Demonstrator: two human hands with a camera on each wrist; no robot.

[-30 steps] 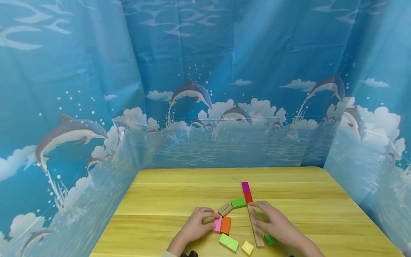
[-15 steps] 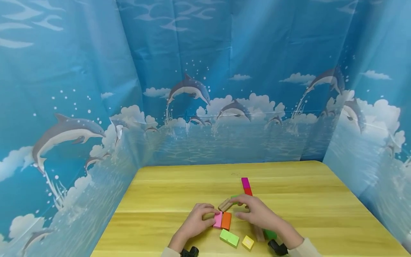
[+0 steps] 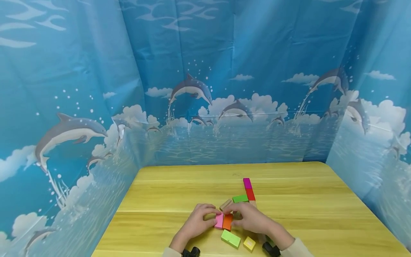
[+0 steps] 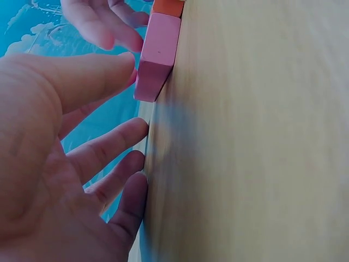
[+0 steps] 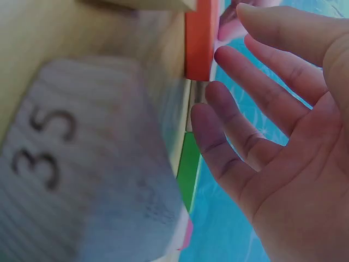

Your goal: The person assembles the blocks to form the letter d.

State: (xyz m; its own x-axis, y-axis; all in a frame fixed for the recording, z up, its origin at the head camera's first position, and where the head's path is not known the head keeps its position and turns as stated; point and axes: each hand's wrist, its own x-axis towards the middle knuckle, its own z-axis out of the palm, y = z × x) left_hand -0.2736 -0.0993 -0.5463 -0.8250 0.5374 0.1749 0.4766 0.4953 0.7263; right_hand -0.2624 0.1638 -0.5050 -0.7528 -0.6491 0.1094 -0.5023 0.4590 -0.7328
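In the head view, my left hand (image 3: 199,221) is at a pink block (image 3: 219,221), with thumb and index finger pinching it. The left wrist view shows the thumb at that pink block (image 4: 158,49) and the other fingers spread. Directly against its right side lies an orange block (image 3: 227,222). My right hand (image 3: 252,218) reaches over from the right, its index finger at the orange block's far end and thumb near its right side. In the right wrist view the fingers (image 5: 262,98) are fairly straight beside the orange block (image 5: 200,41).
A small wooden block (image 3: 226,204), a green block (image 3: 240,198), a red block (image 3: 250,194) and a magenta block (image 3: 247,183) lie beyond the hands. Nearer are a light green block (image 3: 231,238) and a yellow block (image 3: 249,243). A wooden piece marked 35 (image 5: 82,164) lies by the right wrist.
My right hand has moved left, from the long wooden strip past the green block to the orange block. The left hand stays at the pink block.
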